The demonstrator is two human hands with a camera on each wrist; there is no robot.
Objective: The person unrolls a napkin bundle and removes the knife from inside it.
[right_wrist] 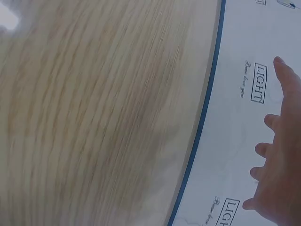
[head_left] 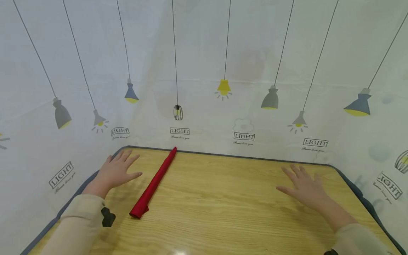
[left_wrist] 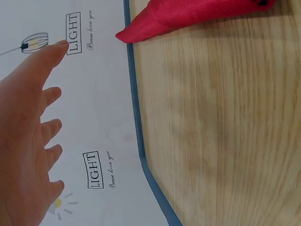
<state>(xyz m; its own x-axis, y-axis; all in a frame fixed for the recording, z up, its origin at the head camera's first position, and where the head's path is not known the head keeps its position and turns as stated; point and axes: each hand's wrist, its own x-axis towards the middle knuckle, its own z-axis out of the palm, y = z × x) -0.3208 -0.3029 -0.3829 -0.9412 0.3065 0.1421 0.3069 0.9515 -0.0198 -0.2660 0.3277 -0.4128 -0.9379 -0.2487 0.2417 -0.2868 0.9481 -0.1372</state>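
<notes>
A long red roll, which looks like rolled cloth (head_left: 153,184), lies slantwise on the left part of the wooden table, its narrow end at the back edge. In the left wrist view part of the same red roll (left_wrist: 188,16) shows at the top. My left hand (head_left: 116,171) hovers to the left of the roll, fingers spread, holding nothing. Over the table's right side, my right hand (head_left: 304,186) is held out with its fingers apart and nothing in it. The right wrist view shows that hand (right_wrist: 282,160) over bare wood and the curtain.
A white curtain (head_left: 204,63) printed with hanging lamps and the word LIGHT encloses the table on the back and sides. Dark blue edging (head_left: 255,157) runs along the edge of the wooden tabletop (head_left: 223,205). A dark device (head_left: 108,216) sits at the left cuff.
</notes>
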